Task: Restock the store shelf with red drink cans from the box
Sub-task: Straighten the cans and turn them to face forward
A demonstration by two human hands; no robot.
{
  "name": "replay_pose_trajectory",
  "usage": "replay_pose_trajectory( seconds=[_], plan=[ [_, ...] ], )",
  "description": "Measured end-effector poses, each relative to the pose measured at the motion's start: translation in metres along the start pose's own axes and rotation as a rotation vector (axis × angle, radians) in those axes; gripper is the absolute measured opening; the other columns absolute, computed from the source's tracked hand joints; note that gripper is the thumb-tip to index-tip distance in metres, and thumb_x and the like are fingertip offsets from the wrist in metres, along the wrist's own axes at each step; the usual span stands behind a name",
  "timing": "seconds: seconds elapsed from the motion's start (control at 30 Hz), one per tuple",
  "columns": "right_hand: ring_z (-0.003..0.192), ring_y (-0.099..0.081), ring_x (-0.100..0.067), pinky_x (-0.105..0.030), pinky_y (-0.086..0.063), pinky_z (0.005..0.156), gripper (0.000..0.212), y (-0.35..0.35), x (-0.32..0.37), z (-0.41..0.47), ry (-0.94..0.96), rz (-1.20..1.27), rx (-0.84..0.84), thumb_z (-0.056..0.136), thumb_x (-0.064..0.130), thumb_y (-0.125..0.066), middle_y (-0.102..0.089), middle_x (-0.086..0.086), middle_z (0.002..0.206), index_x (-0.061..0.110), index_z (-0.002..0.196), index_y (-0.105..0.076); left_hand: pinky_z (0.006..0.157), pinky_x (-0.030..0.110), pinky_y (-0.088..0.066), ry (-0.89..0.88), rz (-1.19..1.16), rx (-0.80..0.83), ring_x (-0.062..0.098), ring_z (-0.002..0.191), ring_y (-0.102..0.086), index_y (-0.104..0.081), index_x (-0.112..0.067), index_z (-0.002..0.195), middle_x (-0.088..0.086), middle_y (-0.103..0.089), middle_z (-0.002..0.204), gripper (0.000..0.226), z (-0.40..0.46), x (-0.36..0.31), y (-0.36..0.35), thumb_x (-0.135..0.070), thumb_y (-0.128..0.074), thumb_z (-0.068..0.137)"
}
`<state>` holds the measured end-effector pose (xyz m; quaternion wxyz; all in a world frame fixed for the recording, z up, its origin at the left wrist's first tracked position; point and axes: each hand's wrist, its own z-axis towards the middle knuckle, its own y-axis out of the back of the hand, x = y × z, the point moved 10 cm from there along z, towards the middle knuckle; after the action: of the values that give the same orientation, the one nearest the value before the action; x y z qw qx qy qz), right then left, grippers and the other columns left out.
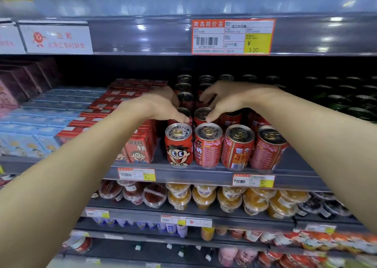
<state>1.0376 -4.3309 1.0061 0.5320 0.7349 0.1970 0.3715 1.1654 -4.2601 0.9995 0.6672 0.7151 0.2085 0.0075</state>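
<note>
1. The left hand [163, 104] curls round a red can [182, 114] in the second row, thumb on its lid.
2. The right hand [228, 99] grips the neighbouring can [202, 114].
3. Four red cans [237, 147] front the shelf [204, 174].

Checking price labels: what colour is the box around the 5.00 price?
Yellow, on the orange-bordered price tag; head view.

Open gap along shelf [214, 174] front between red cartons [140, 145] and leftmost front can [179, 145]. Red cans [237, 147] packed in touching rows behind, no room between. Dark clearance above can tops, capped by upper shelf edge [142, 35]. Dark green cans [346, 102] blocking far right.
</note>
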Motion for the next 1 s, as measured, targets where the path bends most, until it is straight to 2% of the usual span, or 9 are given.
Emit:
replay_pose_trajectory(
  seconds=[0.07,0.13,0.2,0.3,0.4,0.57,0.77,0.9,1.0],
  plan=[
    [0.119,-0.057,-0.014,-0.030,-0.044,0.102,0.056,0.011,-0.006,-0.008,-0.017,0.030,-0.068,0.082,0.033,-0.079,-0.062,0.008,0.130,0.025,0.134,-0.058,0.073,0.031,-0.051,-0.030,0.081,0.044,0.019,0.085,-0.063,-0.068,-0.015,0.092,0.002,-0.068,0.098,0.060,0.001,-0.011,0.006,-0.071,-0.068,0.072],
    [0.115,-0.058,-0.015,-0.033,-0.046,0.103,0.042,0.026,-0.024,-0.020,-0.059,0.044,-0.165,0.085,0.031,-0.076,-0.064,0.006,0.125,0.026,0.125,-0.064,0.062,0.028,-0.046,-0.096,0.125,0.022,0.016,0.076,-0.060,-0.066,-0.015,0.082,0.001,-0.065,0.088,0.055,0.001,-0.035,0.015,-0.070,-0.061,0.079],
    [0.111,-0.060,-0.017,-0.032,-0.047,0.101,0.038,0.037,-0.050,-0.035,-0.126,0.052,-0.216,0.085,0.029,-0.077,-0.066,0.002,0.122,0.023,0.121,-0.066,0.070,0.032,-0.051,-0.195,0.137,-0.026,0.020,0.082,-0.063,-0.069,-0.013,0.088,0.003,-0.067,0.093,0.052,0.005,-0.066,0.017,-0.064,-0.060,0.083],
    [0.115,-0.060,-0.020,-0.031,-0.047,0.101,0.052,0.037,-0.094,-0.056,-0.250,0.007,-0.204,0.082,0.035,-0.080,-0.064,0.000,0.127,0.018,0.128,-0.063,0.081,0.038,-0.053,-0.288,0.105,-0.016,0.025,0.091,-0.065,-0.070,-0.011,0.094,0.005,-0.070,0.099,0.053,0.012,-0.103,-0.002,-0.062,-0.063,0.082],
    [0.115,-0.061,-0.020,-0.033,-0.047,0.103,0.066,0.032,-0.125,-0.063,-0.303,0.012,-0.186,0.077,0.041,-0.082,-0.064,0.000,0.130,0.016,0.133,-0.059,0.084,0.036,-0.054,-0.284,0.036,-0.018,0.023,0.092,-0.064,-0.069,-0.010,0.105,0.006,-0.069,0.105,0.059,0.021,-0.120,-0.019,-0.062,-0.069,0.077],
    [0.116,-0.060,-0.019,-0.029,-0.046,0.098,0.075,0.032,-0.132,-0.053,-0.247,-0.024,-0.128,0.074,0.045,-0.083,-0.063,0.001,0.132,0.015,0.137,-0.056,0.090,0.036,-0.053,-0.247,0.022,-0.059,0.023,0.101,-0.062,-0.063,-0.011,0.118,0.006,-0.066,0.116,0.067,0.032,-0.128,-0.029,-0.056,-0.078,0.071],
    [0.104,-0.059,-0.013,-0.024,-0.042,0.084,0.073,0.033,-0.135,-0.049,-0.211,0.005,-0.114,0.072,0.044,-0.085,-0.066,0.005,0.124,0.018,0.135,-0.058,0.092,0.040,-0.053,-0.222,0.023,-0.010,0.023,0.101,-0.064,-0.070,-0.011,0.111,0.006,-0.069,0.115,0.059,0.040,-0.129,-0.031,-0.053,-0.080,0.070],
    [0.106,-0.062,-0.013,-0.030,-0.048,0.096,0.070,0.030,-0.136,-0.048,-0.182,0.042,-0.070,0.067,0.044,-0.088,-0.068,0.008,0.117,0.022,0.128,-0.063,0.085,0.034,-0.055,-0.240,-0.018,0.033,0.017,0.095,-0.064,-0.072,-0.017,0.106,0.000,-0.071,0.108,0.057,0.038,-0.129,-0.037,-0.057,-0.081,0.067],
    [0.105,-0.064,-0.014,-0.035,-0.050,0.100,0.067,0.027,-0.135,-0.050,-0.164,0.063,-0.039,0.066,0.040,-0.089,-0.069,0.009,0.111,0.021,0.125,-0.066,0.077,0.025,-0.048,-0.241,-0.048,0.065,0.013,0.094,-0.063,-0.072,-0.021,0.106,-0.005,-0.069,0.106,0.056,0.038,-0.128,-0.041,-0.058,-0.080,0.065]
  ],
)
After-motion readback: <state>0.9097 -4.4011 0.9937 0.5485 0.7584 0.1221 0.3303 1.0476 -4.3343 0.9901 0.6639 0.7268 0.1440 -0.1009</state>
